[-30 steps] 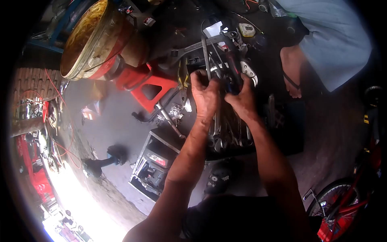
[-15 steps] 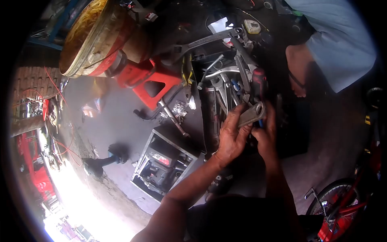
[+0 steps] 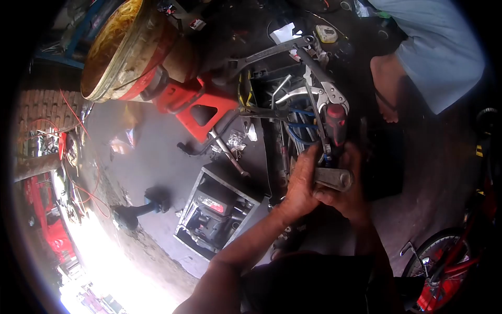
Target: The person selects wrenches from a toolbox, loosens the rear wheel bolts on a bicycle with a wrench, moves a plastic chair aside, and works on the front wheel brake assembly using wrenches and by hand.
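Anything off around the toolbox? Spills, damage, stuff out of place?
Mostly clutter: small metal bits scattered loose on the floor beside the red stand, easily lost; tools heaped untidily in the toolbox. No clear spill or damage visible.

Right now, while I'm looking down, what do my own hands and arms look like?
Your left hand and right hand are ungloved, and no sleeve or watch shows on either forearm. Rings are too blurred to judge. Below, your dark clothing shows no clear markings.
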Action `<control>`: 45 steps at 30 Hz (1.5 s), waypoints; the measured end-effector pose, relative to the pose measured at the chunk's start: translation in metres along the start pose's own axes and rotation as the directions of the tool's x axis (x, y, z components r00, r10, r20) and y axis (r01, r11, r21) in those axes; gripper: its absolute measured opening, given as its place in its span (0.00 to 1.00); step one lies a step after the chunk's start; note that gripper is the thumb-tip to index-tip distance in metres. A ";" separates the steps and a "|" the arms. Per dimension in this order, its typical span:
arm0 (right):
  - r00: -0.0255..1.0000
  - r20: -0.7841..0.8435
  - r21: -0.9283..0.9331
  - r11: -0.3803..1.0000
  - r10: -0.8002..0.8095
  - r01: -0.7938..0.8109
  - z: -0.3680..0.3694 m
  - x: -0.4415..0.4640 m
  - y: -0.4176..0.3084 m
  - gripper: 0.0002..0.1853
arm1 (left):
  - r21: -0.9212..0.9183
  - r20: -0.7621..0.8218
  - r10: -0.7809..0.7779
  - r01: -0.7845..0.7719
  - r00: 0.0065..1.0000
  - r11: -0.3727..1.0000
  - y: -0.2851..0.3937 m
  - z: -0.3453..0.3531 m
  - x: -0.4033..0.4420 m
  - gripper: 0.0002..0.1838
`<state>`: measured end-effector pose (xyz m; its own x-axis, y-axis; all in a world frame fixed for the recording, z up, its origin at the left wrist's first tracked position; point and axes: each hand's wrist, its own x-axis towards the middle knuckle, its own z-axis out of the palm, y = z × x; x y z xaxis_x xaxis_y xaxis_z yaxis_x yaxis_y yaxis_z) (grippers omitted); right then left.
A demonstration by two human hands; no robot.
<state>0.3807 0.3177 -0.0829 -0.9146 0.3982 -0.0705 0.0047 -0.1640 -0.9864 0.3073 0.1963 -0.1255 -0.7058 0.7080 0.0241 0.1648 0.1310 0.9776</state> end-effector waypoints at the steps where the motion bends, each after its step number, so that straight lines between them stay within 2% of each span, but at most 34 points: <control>1: 1.000 -0.027 -0.052 0.999 -0.015 0.013 0.005 -0.002 -0.001 0.52 | 0.097 0.041 -0.005 0.001 0.999 0.995 0.001 0.002 -0.007 0.47; 2: 0.998 -0.052 -0.104 0.994 -0.032 0.027 0.011 -0.002 -0.003 0.52 | 0.193 0.080 -0.011 -0.004 0.997 0.981 0.002 0.002 -0.010 0.48; 6: 0.983 -0.182 -0.220 0.975 -0.024 -0.017 0.013 0.000 0.008 0.47 | 0.204 0.241 -0.039 -0.011 0.970 0.979 0.008 -0.004 -0.003 0.49; 8: 0.964 -0.259 -0.208 0.978 -0.066 0.011 0.006 0.001 0.021 0.43 | 0.198 0.287 0.020 -0.079 0.958 0.977 0.011 -0.018 0.000 0.46; 11: 0.939 -0.333 -0.103 0.994 -0.079 0.047 0.004 0.000 0.019 0.38 | 0.027 0.317 0.003 -0.013 0.948 1.000 -0.003 -0.065 0.023 0.30; 12: 0.940 -0.336 -0.089 0.995 -0.064 0.036 0.003 -0.001 0.015 0.37 | 0.228 0.174 0.003 -0.043 0.985 0.973 0.001 -0.077 0.035 0.29; 13: 0.940 -0.337 -0.075 0.997 -0.045 0.021 0.004 -0.004 0.012 0.37 | 0.422 0.030 0.029 -0.038 0.999 0.906 0.004 -0.086 0.050 0.27; 14: 0.938 -0.343 -0.138 0.990 -0.059 0.011 0.006 -0.009 0.010 0.36 | 0.592 0.023 0.137 -0.124 0.990 0.797 -0.002 -0.091 0.065 0.26; 15: 0.936 -0.343 -0.201 0.980 -0.077 0.007 0.010 -0.013 0.008 0.36 | 0.740 0.036 0.248 -0.193 0.968 0.645 -0.011 -0.094 0.080 0.24; 16: 0.934 -0.342 -0.264 0.964 -0.103 0.010 0.013 -0.015 0.005 0.35 | 0.810 0.103 0.257 -0.231 0.961 0.539 -0.024 -0.098 0.091 0.23; 18: 0.934 -0.358 -0.147 0.989 -0.024 -0.031 0.017 -0.025 0.000 0.40 | 0.900 0.240 0.246 -0.310 0.939 0.305 -0.056 -0.099 0.104 0.20; 20: 0.926 -0.373 -0.037 0.996 0.062 -0.081 0.019 -0.039 -0.003 0.44 | 0.913 0.241 0.198 -0.291 0.950 0.287 -0.072 -0.098 0.110 0.16; 22: 0.895 -0.443 -0.042 0.996 0.050 -0.076 0.026 -0.054 0.003 0.41 | 0.911 0.240 0.177 -0.285 0.954 0.299 -0.077 -0.099 0.109 0.14; 24: 0.882 -0.457 -0.056 0.986 0.117 -0.159 0.026 -0.065 0.006 0.35 | 0.893 0.242 0.182 -0.292 0.953 0.343 -0.057 -0.098 0.101 0.13; 25: 0.879 -0.438 -0.070 0.967 0.189 -0.243 0.023 -0.072 0.005 0.31 | 0.902 0.210 0.180 -0.261 0.961 0.343 -0.049 -0.099 0.093 0.13; 27: 0.887 -0.414 -0.078 0.963 0.204 -0.257 0.014 -0.076 0.009 0.27 | 0.924 0.135 0.189 -0.192 0.973 0.330 -0.033 -0.105 0.077 0.11; 30: 0.897 -0.423 -0.046 0.986 0.127 -0.162 0.009 -0.072 0.017 0.25 | 0.845 -0.044 -0.043 0.060 0.998 0.531 -0.033 -0.116 0.036 0.09; 33: 0.863 -0.469 0.010 0.978 0.189 -0.209 0.011 -0.068 0.008 0.22 | 0.737 -0.219 -0.143 0.259 0.965 0.624 -0.033 -0.123 -0.003 0.09; 35: 0.833 -0.523 0.074 0.983 0.183 -0.169 0.016 -0.068 0.012 0.23 | 0.686 -0.318 -0.131 0.323 0.939 0.652 -0.034 -0.129 -0.027 0.10; 36: 0.846 -0.501 0.084 0.983 0.183 -0.163 0.016 -0.066 0.010 0.24 | 0.658 -0.367 -0.124 0.352 0.922 0.666 -0.033 -0.131 -0.035 0.10; 39: 0.887 -0.439 0.094 0.989 0.144 -0.114 0.015 -0.060 0.003 0.26 | 0.537 -0.543 -0.228 0.543 0.808 0.646 -0.027 -0.138 -0.050 0.11; 41: 0.910 -0.408 0.070 0.996 0.073 -0.049 0.014 -0.060 0.008 0.27 | 0.632 -0.506 -0.228 0.537 0.832 0.559 -0.037 -0.150 -0.057 0.13; 43: 0.912 -0.397 0.068 0.994 0.107 -0.087 0.013 -0.061 0.003 0.27 | 0.694 -0.506 -0.270 0.572 0.819 0.436 -0.040 -0.153 -0.059 0.16; 45: 0.919 -0.381 0.061 0.994 0.103 -0.086 0.012 -0.061 0.002 0.28 | 0.865 -0.395 0.029 0.361 0.918 0.350 -0.039 -0.147 -0.048 0.18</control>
<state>0.4315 0.2821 -0.0786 -0.6861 0.6925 -0.2231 0.0590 -0.2526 -0.9658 0.2335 0.0547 -0.1341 -0.9155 0.3795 0.1335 0.3984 0.9014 0.1697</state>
